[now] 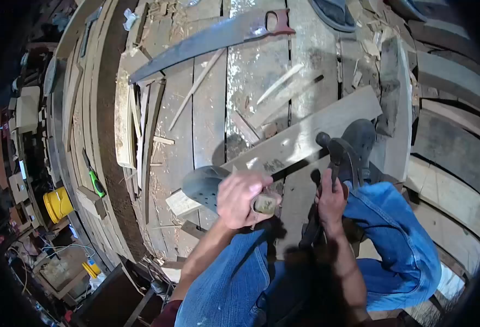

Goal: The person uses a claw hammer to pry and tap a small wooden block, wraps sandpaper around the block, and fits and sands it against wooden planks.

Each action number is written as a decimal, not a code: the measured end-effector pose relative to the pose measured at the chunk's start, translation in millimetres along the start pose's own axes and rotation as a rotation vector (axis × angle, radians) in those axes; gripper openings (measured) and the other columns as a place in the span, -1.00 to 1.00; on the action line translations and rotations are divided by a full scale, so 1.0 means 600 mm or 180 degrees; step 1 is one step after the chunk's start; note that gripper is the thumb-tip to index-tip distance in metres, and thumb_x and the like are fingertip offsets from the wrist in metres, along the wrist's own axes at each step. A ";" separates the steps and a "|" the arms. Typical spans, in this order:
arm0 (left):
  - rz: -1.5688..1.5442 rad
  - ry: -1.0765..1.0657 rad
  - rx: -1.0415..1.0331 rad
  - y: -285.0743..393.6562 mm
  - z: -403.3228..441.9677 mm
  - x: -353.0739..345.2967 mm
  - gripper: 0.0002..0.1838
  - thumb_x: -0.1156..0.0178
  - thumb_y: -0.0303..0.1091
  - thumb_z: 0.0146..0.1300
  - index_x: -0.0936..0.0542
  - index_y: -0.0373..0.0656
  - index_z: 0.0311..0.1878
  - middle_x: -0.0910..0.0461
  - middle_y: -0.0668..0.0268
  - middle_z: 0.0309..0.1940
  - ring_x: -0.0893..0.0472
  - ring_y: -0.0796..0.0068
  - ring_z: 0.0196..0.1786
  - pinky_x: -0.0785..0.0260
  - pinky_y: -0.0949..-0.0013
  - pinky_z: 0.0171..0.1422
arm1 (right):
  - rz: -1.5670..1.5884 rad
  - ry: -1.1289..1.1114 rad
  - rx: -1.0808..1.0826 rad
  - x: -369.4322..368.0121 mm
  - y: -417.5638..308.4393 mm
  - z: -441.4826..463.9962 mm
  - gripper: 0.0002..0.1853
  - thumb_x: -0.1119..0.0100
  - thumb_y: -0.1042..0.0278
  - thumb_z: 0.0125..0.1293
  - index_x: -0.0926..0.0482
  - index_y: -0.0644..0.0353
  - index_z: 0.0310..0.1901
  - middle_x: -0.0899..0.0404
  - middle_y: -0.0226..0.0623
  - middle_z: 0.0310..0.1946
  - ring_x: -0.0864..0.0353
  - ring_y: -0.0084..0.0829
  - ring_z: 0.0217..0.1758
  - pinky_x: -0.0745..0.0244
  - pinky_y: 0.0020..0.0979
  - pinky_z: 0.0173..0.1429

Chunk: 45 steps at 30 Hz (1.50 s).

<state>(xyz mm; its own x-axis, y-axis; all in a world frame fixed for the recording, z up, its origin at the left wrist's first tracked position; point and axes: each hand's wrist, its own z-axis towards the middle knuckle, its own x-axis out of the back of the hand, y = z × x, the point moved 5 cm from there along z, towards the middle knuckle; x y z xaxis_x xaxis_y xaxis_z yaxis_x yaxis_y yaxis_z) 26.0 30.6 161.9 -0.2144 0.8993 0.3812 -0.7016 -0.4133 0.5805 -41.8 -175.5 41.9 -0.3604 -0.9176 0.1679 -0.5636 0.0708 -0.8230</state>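
My right hand [331, 199] is wrapped round the handle of a claw hammer [342, 158], its dark head pointing up and away from me. In my left hand [245, 200] is a small squarish, pale-rimmed thing [265, 204] with a dark greenish face; its kind is unclear. Beyond both hands a long wooden plank [316, 128] lies slantwise on the floorboards, with faint dark marks on it. My grey clogs [203, 187] stand at the plank, one on each side of my hands. A dark shape below my right hand is too shadowed to make out.
A handsaw [213, 41] with a red-brown handle lies across the far boards. Wood strips [196, 90] and shavings are scattered around. To the left are a green-handled tool [96, 182] and a yellow bucket [58, 205]. Stacked timber [453, 136] lines the right.
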 end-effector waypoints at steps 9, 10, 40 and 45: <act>-0.0151 -0.0335 -0.0277 0.021 0.058 -0.012 -0.56 -0.28 -0.38 0.17 -0.43 -0.30 0.09 -0.65 0.16 -0.27 -0.63 0.28 -0.37 -0.48 0.33 -0.38 | -0.0226 -0.0090 -0.0046 -0.003 0.000 0.001 -0.67 -0.10 0.19 0.41 -0.57 0.35 -0.06 -0.61 -0.29 -0.25 -0.46 -0.49 -0.18 -0.37 -0.37 0.00; -0.0263 -0.0280 -0.0241 0.019 0.057 -0.012 -0.54 -0.30 -0.42 0.13 -0.43 -0.29 0.09 -0.66 0.16 -0.28 -0.63 0.29 -0.37 -0.48 0.34 -0.38 | -0.0252 -0.0119 -0.0009 -0.006 -0.012 -0.003 -0.66 -0.10 0.19 0.40 -0.57 0.35 -0.05 -0.62 -0.28 -0.23 -0.47 -0.48 -0.17 -0.37 -0.36 0.02; -0.0178 -0.0210 -0.0299 0.024 0.086 -0.002 -0.56 -0.27 -0.47 0.11 -0.43 -0.29 0.08 -0.66 0.17 -0.23 -0.63 0.27 -0.35 -0.46 0.32 -0.36 | -0.0343 -0.0081 -0.0064 -0.006 -0.009 0.002 -0.65 -0.11 0.14 0.39 -0.61 0.33 -0.16 -0.63 -0.25 -0.37 -0.48 -0.51 -0.27 -0.40 -0.35 -0.10; -0.0014 -0.0198 -0.0591 0.032 0.146 0.051 -0.19 -0.49 -0.16 -0.03 -0.24 -0.14 0.23 -0.63 0.11 -0.21 -0.64 0.19 -0.31 -0.54 0.16 -0.27 | -0.0747 -0.0063 0.0449 0.014 0.072 0.037 -0.67 -0.12 0.15 0.37 -0.63 0.29 -0.13 -0.64 -0.22 -0.31 -0.53 -0.45 -0.20 -0.42 -0.31 -0.06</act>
<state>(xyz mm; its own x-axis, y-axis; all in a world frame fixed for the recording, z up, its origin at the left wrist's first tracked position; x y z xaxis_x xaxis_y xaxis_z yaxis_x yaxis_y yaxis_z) 65.4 37.4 247.9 -0.1727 0.8881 0.4259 -0.8170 -0.3707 0.4417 -52.5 -189.1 -4.3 -0.2169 -0.9099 0.3535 -0.5203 -0.1986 -0.8306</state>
